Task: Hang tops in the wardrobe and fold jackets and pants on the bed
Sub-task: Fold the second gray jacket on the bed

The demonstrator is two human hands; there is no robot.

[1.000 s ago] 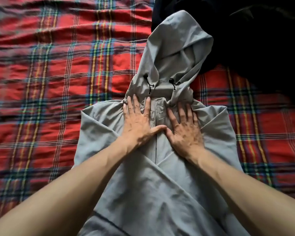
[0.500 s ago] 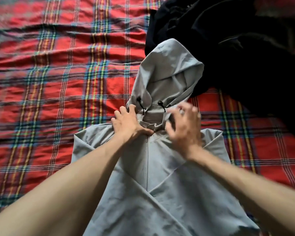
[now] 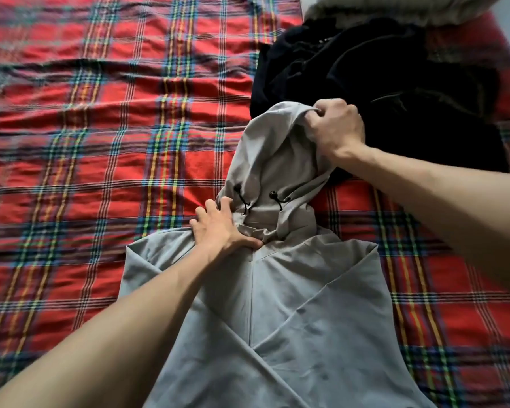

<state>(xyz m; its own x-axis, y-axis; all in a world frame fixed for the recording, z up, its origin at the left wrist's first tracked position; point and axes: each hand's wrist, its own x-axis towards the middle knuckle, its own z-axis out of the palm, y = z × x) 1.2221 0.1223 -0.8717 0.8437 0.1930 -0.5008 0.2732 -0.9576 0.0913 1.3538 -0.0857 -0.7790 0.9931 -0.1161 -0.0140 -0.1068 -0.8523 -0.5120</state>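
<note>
Jacket hood (image 3: pixel 271 148), gripped by right hand (image 3: pixel 336 128), touches black clothes (image 3: pixel 409 83); pillow (image 3: pixel 380 10) beyond.

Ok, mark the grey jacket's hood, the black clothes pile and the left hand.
grey jacket's hood (image 3: pixel 265 148): head view, its left panel.
black clothes pile (image 3: pixel 395 69): head view, middle of the heap.
left hand (image 3: pixel 218 228): head view, back of the hand.

A grey hooded jacket (image 3: pixel 277 304) lies front-up on a red plaid bedspread (image 3: pixel 86 142), its sleeves folded across the body. The left hand (image 3: pixel 221 228) presses flat at the collar, fingers spread, thumb beside the zip. The right hand (image 3: pixel 334 128) grips the top of the hood (image 3: pixel 271 151), bunching its fabric. A heap of black clothing (image 3: pixel 395 83) lies at the far right, touching the hood, with a pale pillow (image 3: pixel 380 7) beyond it.
</note>
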